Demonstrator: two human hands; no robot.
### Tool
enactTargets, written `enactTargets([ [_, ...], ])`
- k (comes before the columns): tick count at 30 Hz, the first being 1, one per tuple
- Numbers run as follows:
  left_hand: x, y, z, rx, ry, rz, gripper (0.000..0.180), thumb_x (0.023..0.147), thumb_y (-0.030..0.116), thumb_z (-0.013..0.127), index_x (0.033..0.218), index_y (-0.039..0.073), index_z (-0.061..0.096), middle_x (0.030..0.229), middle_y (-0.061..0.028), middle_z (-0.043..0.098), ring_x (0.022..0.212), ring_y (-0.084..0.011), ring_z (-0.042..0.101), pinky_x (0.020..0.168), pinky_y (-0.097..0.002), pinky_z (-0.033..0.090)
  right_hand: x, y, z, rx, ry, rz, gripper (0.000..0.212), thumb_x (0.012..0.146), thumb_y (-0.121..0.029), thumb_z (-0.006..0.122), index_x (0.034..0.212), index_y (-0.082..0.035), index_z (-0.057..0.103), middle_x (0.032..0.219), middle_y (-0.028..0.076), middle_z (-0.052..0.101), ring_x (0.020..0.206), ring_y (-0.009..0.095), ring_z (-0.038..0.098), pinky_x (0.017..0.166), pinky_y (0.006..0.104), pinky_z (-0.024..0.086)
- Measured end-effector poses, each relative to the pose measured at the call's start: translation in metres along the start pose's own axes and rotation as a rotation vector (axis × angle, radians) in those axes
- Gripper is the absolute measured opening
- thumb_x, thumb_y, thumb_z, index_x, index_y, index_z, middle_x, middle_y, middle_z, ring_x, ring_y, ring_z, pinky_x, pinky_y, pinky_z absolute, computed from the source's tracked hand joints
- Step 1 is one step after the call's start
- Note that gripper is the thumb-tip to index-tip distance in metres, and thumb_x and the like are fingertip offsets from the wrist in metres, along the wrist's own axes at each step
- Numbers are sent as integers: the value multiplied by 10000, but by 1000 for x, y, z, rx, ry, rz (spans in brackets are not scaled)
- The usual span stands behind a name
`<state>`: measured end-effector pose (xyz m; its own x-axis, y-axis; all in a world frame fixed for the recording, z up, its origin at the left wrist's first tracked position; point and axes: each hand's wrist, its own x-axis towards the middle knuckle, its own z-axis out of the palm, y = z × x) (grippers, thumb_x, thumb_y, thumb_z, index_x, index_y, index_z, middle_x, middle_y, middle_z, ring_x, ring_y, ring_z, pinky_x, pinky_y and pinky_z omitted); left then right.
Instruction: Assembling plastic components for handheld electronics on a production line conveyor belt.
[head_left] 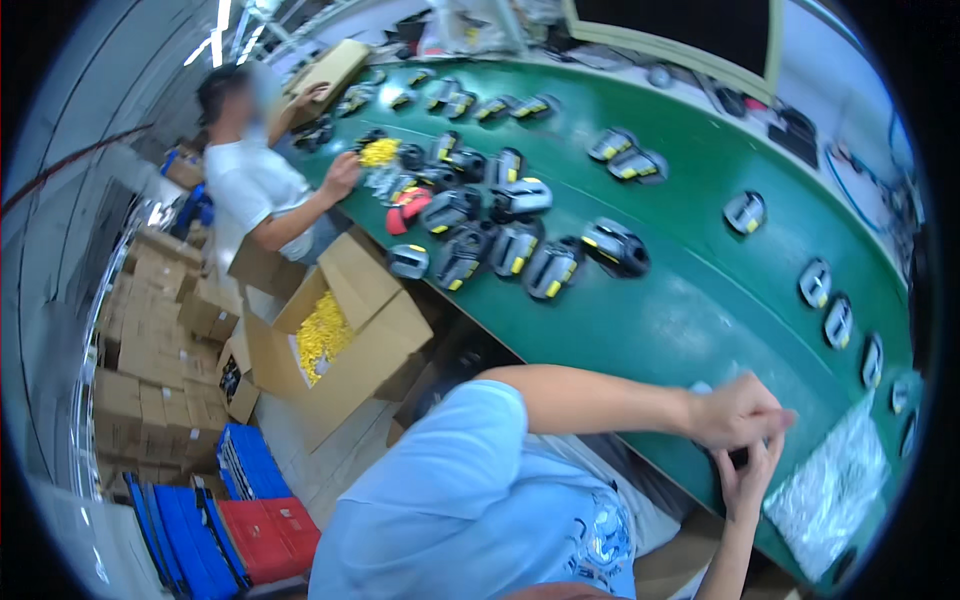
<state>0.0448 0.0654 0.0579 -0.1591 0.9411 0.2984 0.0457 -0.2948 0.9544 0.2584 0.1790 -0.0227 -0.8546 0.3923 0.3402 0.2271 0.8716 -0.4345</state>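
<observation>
As a dark part (739, 458) is seemingly worked beside the plastic bag (832, 487), steadiness seems needed next.
Left hand (733, 413) and right hand (748, 472) are curled; what is gripped cannot be told.

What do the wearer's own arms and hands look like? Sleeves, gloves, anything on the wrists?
Left sleeve: short, light blue, part of a T-shirt with a print on the front. Right sleeve isn't visible. Both forearms are bare. Left hand and right hand: no gloves, no watch or band visible. Rings: too blurred to tell.
</observation>
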Motion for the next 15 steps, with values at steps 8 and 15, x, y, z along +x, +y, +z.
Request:
enactTargets([
  [8,-61,-38,-76,862,-128,266,515,865,353,901,1294,107,754,1399,-150,722,1240,-372,690,1106,-533,498,47,-28,4,43,-33,-46,640,824,-443,904,1384,-170,762,1183,78,772,1212,329,649,1250,628,381],
  [15,-59,-46,-66,915,-116,326,531,841,334,931,1299,108,786,1391,-184,727,1202,-380,726,1074,-504,566,36,-25,0,26,-16,-20,601,839,-461,897,1357,-190,759,1258,-22,789,1221,297,661,1264,627,373],
])
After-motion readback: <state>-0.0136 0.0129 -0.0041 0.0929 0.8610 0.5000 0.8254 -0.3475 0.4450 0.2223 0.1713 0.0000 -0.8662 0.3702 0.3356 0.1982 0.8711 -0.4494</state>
